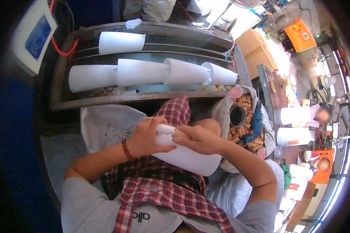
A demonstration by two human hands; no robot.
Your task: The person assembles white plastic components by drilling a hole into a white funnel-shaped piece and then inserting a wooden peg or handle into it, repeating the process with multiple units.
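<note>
At the far left a white box with a blue screen (pixel 34 37) hangs by a red cord. Right of it, on the far side, a grey metal rack (pixel 62 73) carries several white foam cones (pixel 140 72) lying on their sides, some pushed into one another.

Nearer to me, my left hand (pixel 146 136), with a red bead bracelet (pixel 127 150) at the wrist, wraps around the narrow end of a white foam cone (pixel 186 155) and grips it. The cone lies across my lap over a red checked cloth (pixel 171 194), its wide end toward the near right. My right hand (pixel 200 139) is closed over the cone's tip, touching my left hand's fingers; what sits beneath my fingers I cannot tell.

Farther right, an open sack (pixel 221 112) holds tan cardboard tubes (pixel 247 103) and a blue power drill (pixel 255 126). Beyond it stand more white rolls (pixel 295 115).
</note>
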